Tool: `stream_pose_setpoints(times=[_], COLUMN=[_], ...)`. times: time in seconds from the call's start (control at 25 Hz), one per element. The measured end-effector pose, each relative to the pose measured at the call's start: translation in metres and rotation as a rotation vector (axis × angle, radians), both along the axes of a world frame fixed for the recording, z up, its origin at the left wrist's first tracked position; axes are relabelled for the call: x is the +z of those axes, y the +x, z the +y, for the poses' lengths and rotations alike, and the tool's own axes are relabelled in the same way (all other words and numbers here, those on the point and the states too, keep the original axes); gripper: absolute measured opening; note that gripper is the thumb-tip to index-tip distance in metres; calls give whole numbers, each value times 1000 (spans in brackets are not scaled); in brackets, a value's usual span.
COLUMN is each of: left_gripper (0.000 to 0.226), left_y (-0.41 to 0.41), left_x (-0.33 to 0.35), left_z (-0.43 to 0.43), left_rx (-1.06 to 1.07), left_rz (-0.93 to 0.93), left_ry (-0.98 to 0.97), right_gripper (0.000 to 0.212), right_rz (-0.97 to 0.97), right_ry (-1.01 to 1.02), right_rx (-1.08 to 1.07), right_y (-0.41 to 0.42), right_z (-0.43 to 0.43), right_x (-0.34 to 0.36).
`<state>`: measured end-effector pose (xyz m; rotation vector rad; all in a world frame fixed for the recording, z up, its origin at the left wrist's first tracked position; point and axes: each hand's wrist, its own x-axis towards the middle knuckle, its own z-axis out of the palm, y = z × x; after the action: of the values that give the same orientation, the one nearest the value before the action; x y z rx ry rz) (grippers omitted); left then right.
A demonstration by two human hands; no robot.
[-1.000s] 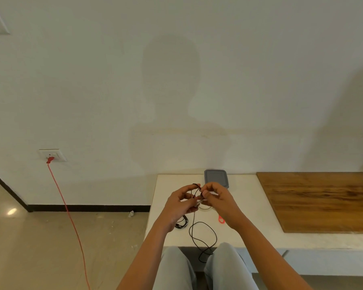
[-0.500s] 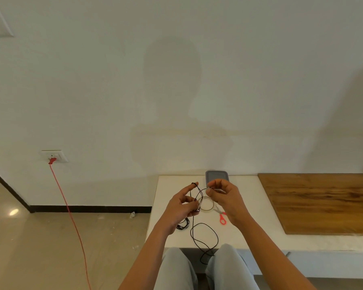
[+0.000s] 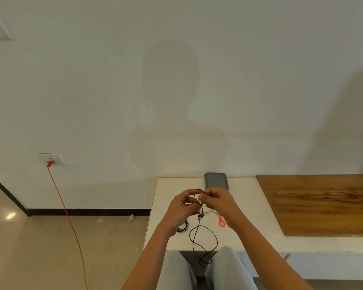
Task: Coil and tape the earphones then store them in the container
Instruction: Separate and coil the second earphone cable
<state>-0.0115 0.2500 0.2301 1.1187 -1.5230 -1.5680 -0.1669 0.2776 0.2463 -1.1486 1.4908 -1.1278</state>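
Black earphones (image 3: 199,235) are held above the white table (image 3: 247,237). My left hand (image 3: 181,208) has the cord looped round its fingers, and my right hand (image 3: 217,203) pinches the cord right beside the left fingertips. The loose end of the cord loops down over the table's front edge between my knees. A grey lidded container (image 3: 216,181) lies flat at the table's back edge, just beyond my hands. A clear tape roll (image 3: 208,210) lies on the table under my hands, mostly hidden.
Red-handled scissors (image 3: 221,221) lie under my right wrist. A small black coiled item (image 3: 182,228) rests by my left wrist. A wooden board (image 3: 323,204) covers the table's right part. A red cable (image 3: 65,214) runs from a wall socket (image 3: 51,159) down across the floor.
My right hand, which had pulled away to the right with the cord, has come back to the left fingertips. The hanging loop shifted slightly.
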Motion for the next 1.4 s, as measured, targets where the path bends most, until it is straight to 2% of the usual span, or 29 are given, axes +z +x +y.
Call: stream_pose_setpoints(times=[0.16,0.36,0.44,0.56,0.64,0.76,0.88,1.0,1.08,1.12,1.2,1.24,1.32,1.4], left_gripper=[25,9,11,30,39,32,23,10,9,19,37,35,23,27], left_y=[1,-5,-6,0,6,12,13,9,7,7,7,5,3,8], left_x=[-12,-11,-13,-20,-27,-35,-38,-43,-38,-29,-6,9,32,39], left_z=[-6,-13,-8,5,10,15,19,10,2,-2,-3,-3,-5,-9], left_rx=[345,619,620,469,388,412,487,533,497,421,148,-2,-204,-210], left_rz=[72,371,342,240,236,246,257,38,-131,-168,-116,-101,-122,-130], left_ry=[140,596,707,823,920,984,963,792,495,249,-172,-270,-267,-197], right_gripper=[16,12,12,15,16,15,16,18,21,23,27,27,26,28], right_rz=[-493,-655,-665,-662,-648,-593,-554,-480,-293,-185,-15,31,104,203], right_ry=[63,41,24,4,-5,-18,-47,-35,23,47,59,48,-1,-72], right_rx=[-151,-139,-122,-148,-170,-151,-121,-86,22,100,249,295,249,16], right_y=[-3,5,8,10,9,9,10,8,4,2,1,0,-5,-18], right_z=[-2,2,2,0,-2,-2,-2,-5,-6,-5,-4,-3,-5,-11], right_x=[4,6,9,14,18,22,24,30,37,41,49,53,64,70])
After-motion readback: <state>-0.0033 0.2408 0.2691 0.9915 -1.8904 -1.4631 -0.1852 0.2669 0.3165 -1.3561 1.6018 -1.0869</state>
